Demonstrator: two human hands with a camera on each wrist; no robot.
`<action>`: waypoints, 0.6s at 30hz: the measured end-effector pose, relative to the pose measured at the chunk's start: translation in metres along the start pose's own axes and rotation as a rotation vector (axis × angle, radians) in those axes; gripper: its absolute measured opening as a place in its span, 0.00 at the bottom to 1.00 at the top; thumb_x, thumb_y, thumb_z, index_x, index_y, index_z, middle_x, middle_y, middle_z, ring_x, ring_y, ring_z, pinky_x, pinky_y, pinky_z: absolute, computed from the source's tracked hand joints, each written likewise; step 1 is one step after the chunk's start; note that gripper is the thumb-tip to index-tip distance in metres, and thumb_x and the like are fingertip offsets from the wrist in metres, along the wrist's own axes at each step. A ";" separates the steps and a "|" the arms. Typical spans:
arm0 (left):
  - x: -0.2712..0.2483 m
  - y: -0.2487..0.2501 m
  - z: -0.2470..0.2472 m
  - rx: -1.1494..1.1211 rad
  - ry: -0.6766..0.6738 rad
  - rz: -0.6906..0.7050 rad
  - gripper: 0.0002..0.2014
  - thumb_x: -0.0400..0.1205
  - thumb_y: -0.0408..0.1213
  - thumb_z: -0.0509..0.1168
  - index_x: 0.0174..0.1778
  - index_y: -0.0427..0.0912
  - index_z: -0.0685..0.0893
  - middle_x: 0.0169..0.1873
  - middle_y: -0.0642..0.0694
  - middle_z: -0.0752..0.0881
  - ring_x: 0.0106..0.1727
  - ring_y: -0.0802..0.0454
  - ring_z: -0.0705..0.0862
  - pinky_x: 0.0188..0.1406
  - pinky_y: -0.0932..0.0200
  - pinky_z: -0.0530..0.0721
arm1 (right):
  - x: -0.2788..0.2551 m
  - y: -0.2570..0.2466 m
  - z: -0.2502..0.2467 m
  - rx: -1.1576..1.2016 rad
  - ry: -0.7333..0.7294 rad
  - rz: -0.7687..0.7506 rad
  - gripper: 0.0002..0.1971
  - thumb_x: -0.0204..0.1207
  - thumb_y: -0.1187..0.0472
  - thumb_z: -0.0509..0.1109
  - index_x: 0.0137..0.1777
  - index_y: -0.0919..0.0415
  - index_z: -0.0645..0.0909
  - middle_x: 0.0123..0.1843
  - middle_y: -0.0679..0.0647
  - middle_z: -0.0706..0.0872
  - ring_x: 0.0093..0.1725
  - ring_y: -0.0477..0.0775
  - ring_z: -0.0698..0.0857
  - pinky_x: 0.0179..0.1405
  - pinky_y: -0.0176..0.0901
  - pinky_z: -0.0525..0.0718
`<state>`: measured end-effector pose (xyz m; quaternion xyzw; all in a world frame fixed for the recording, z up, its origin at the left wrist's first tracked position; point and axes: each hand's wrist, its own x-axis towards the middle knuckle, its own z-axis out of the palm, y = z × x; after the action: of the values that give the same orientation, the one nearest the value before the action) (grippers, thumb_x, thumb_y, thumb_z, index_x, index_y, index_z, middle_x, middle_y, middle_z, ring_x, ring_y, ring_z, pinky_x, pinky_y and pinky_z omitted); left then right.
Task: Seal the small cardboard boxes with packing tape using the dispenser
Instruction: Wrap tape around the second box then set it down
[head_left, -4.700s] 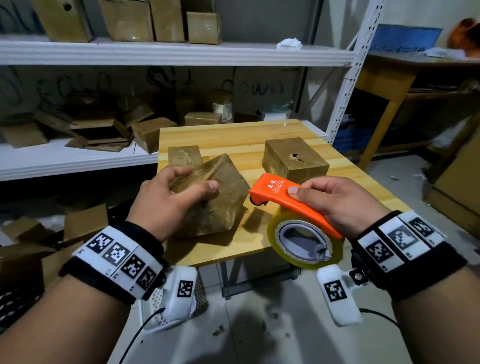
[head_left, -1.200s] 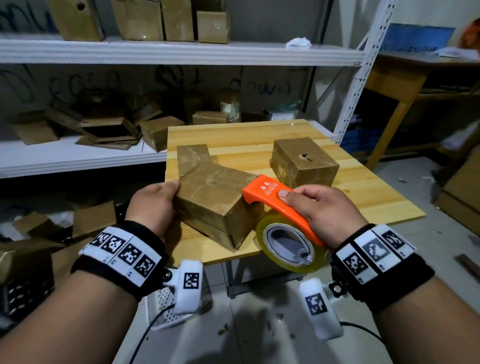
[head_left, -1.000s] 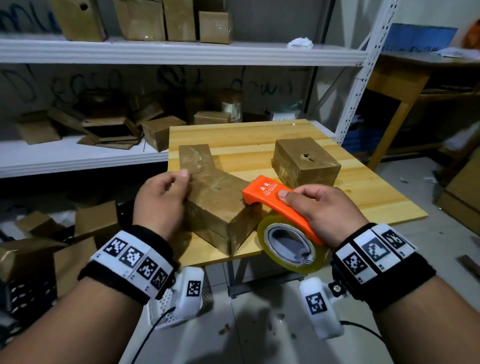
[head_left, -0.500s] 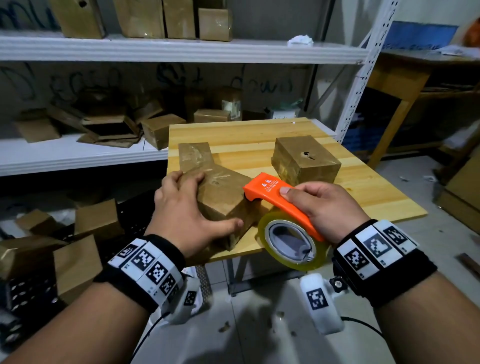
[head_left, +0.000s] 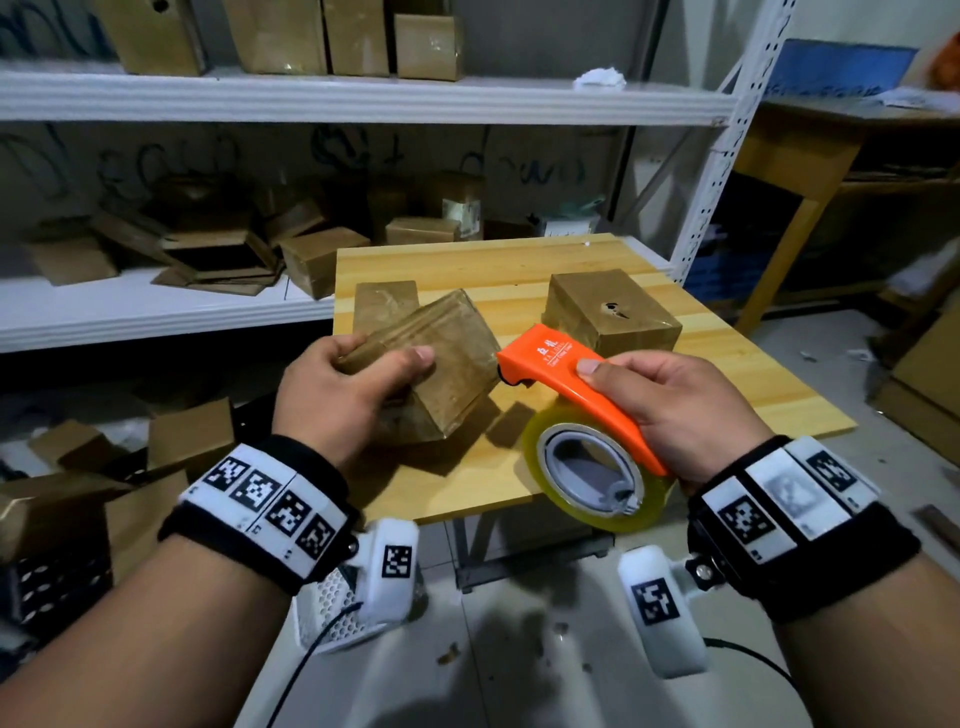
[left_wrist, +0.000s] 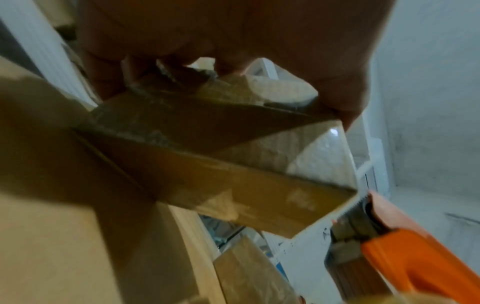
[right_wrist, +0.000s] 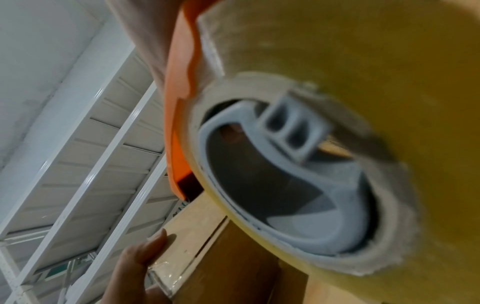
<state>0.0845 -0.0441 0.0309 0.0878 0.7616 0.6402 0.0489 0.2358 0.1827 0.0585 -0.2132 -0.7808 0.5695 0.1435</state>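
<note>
Cardboard box (head_left: 441, 364) sits tilted at the table's (head_left: 727, 395) near left, gripped by the left hand (head_left: 343, 395); right hand (head_left: 675, 400) clamps the dispenser (head_left: 566, 379). Steady the box, press the blade end flat against its right corner.

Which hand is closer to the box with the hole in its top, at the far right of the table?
Right. The right hand, gripping the orange tape dispenser, sits just in front of the box with the hole. The left hand holds another box farther to the left.
</note>
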 end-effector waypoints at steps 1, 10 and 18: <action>0.000 0.001 -0.001 -0.018 0.005 -0.005 0.55 0.49 0.70 0.82 0.73 0.48 0.84 0.61 0.52 0.89 0.58 0.52 0.89 0.52 0.52 0.88 | 0.000 0.001 0.000 0.004 -0.005 -0.005 0.18 0.77 0.42 0.79 0.48 0.58 0.93 0.40 0.59 0.96 0.37 0.59 0.95 0.45 0.54 0.93; -0.005 0.011 0.000 -0.129 -0.035 -0.053 0.51 0.51 0.66 0.81 0.71 0.46 0.86 0.59 0.48 0.91 0.54 0.50 0.92 0.36 0.60 0.89 | 0.000 0.004 0.003 0.043 -0.026 -0.013 0.22 0.68 0.38 0.79 0.47 0.57 0.93 0.39 0.59 0.95 0.36 0.59 0.93 0.47 0.57 0.91; -0.015 0.025 -0.001 -0.277 -0.095 -0.189 0.20 0.79 0.41 0.78 0.63 0.36 0.86 0.52 0.39 0.90 0.28 0.57 0.92 0.18 0.65 0.84 | 0.001 0.007 0.009 0.024 -0.043 -0.006 0.22 0.72 0.38 0.78 0.50 0.57 0.93 0.40 0.58 0.96 0.37 0.58 0.93 0.50 0.58 0.92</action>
<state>0.1006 -0.0438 0.0555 0.0384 0.6678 0.7267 0.1564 0.2319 0.1774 0.0495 -0.1971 -0.7772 0.5831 0.1309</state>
